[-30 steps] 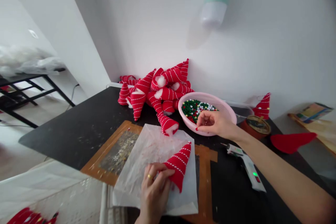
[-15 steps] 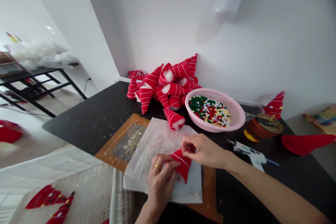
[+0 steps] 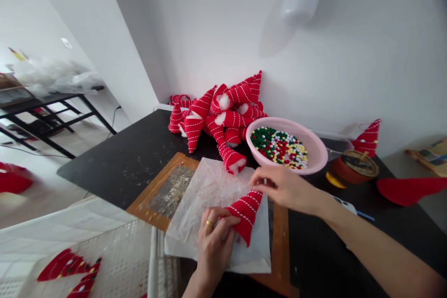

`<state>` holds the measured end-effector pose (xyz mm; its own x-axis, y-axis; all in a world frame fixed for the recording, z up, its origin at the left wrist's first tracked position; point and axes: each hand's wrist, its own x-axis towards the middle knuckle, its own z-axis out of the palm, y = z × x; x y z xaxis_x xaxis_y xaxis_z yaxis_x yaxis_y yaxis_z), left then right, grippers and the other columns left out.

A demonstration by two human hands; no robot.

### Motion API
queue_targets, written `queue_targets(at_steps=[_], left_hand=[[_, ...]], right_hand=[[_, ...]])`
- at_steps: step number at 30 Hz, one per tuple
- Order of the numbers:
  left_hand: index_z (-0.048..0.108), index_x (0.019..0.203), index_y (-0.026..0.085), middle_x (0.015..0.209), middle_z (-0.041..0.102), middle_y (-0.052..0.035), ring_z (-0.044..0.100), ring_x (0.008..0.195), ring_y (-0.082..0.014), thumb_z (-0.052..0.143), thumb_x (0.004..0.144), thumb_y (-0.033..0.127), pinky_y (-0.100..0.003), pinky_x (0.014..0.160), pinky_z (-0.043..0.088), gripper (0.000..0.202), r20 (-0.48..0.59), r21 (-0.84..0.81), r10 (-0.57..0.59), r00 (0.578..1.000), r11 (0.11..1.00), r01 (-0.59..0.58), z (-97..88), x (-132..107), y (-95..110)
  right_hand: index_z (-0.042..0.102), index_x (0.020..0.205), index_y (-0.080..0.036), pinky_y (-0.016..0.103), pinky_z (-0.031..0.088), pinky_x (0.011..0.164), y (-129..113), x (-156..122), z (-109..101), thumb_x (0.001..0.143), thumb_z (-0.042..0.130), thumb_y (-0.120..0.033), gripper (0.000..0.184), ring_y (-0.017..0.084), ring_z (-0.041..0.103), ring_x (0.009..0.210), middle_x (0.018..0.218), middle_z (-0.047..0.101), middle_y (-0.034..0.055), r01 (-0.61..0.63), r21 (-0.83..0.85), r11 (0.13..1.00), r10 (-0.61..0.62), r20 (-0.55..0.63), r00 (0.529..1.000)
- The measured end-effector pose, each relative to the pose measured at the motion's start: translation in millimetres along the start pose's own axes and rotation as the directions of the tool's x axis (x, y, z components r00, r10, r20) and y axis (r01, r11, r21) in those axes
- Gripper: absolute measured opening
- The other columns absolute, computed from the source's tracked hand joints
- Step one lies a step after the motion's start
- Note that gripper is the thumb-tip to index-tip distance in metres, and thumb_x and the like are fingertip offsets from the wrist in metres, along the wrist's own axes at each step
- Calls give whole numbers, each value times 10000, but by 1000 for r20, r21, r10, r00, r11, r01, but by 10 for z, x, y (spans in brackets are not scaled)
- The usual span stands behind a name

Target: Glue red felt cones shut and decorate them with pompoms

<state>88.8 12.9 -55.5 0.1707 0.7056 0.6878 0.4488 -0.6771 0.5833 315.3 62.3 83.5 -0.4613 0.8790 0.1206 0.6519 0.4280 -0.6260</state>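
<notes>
A red felt cone with white stitched stripes (image 3: 246,212) lies on a white paper sheet (image 3: 190,228), its tip pointing away to the right. My left hand (image 3: 216,237), with a gold ring, grips the cone's wide end between thumb and fingers. Just above the tip is my right hand (image 3: 284,188), thumb and fingertips pinched together. Whatever those fingertips may hold is hidden, and I cannot tell whether they touch the tip. Under the paper is a wood-framed board (image 3: 188,160).
Stuffed red striped cones (image 3: 230,121) are piled against the wall. Beside them a pink basket (image 3: 319,158) holds colourful pompoms. A partly hidden glue gun (image 3: 345,204), a brown pot (image 3: 352,170) and a red felt piece (image 3: 408,191) lie right. A white crate (image 3: 129,251) with decorated cones stands lower left.
My right hand has moved up and to the right, uncovering the cone's upper part and covering most of the glue gun. My left hand stays on the cone.
</notes>
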Motion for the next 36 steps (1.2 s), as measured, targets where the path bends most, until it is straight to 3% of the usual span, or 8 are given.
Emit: queue_targets(at_steps=[4, 7, 10, 14, 21, 26, 31, 36], left_hand=[[714, 906, 232, 903, 636, -47, 602, 857, -181, 554, 914, 50, -316, 766, 518, 242, -7, 18, 3, 1000, 1000, -3, -6, 16, 9], [720, 893, 236, 892, 643, -43, 614, 842, -179, 555, 913, 66, -305, 756, 528, 238, -13, 25, 1, 1000, 1000, -1, -9, 21, 3], [726, 900, 239, 900, 648, -40, 626, 847, -176, 560, 909, 76, -299, 767, 533, 232, -13, 27, 15, 1000, 1000, -15, -14, 20, -22], [725, 927, 243, 913, 657, -43, 634, 849, -175, 566, 906, 92, -285, 753, 537, 220, 9, 36, 45, 999, 998, -45, -21, 23, -69], [723, 917, 240, 908, 653, -38, 634, 836, -170, 572, 898, 82, -279, 750, 537, 219, 3, 53, 52, 999, 997, -52, -22, 44, -63], [719, 905, 241, 903, 646, -36, 623, 845, -175, 554, 902, 62, -291, 758, 530, 244, 0, 61, 24, 1000, 998, -24, -19, 37, -9], [714, 903, 235, 895, 642, -37, 614, 847, -178, 542, 903, 55, -300, 758, 524, 248, 2, 53, -1, 1000, 999, 1, -3, 10, -6], [712, 910, 233, 903, 642, -42, 614, 853, -181, 566, 903, 69, -301, 757, 527, 219, 8, 39, -13, 1000, 999, 12, -10, 11, 9]], right_hand=[[708, 920, -222, 299, 507, 721, 476, 14, -630, 907, 634, -341, 141, 197, 678, 792, 936, 754, 37, -219, -71, 973, 193, -265, 945], [701, 937, -193, 297, 538, 723, 1028, 21, -996, 908, 590, -317, 168, 210, 708, 808, 919, 769, 63, -387, -168, 907, 342, -247, 907], [730, 862, -170, 315, 549, 677, 1468, 17, -1165, 868, 616, -234, 131, 237, 720, 753, 824, 776, 84, -462, -252, 850, 421, -203, 884], [739, 695, -209, 345, 553, 708, 1678, 55, -1127, 766, 762, -156, 91, 271, 721, 777, 793, 774, 93, -485, -404, 776, 487, -106, 867], [699, 1014, -174, 359, 584, 816, 1670, 152, -842, 987, 652, -330, 165, 184, 691, 898, 1047, 717, 59, -485, -589, 647, 587, -22, 810], [699, 1013, -166, 365, 579, 810, 1547, 206, -899, 973, 669, -310, 153, 191, 688, 892, 1042, 715, 64, -461, -567, 682, 535, -42, 844], [734, 866, -175, 330, 506, 820, 950, 177, -799, 904, 633, -210, 114, 225, 687, 859, 914, 757, 69, -371, -444, 816, 339, -152, 928], [762, 843, -220, 262, 480, 663, 271, 10, -106, 853, 659, -213, 104, 170, 657, 741, 839, 740, 10, -55, 49, 997, 58, -68, 996]])
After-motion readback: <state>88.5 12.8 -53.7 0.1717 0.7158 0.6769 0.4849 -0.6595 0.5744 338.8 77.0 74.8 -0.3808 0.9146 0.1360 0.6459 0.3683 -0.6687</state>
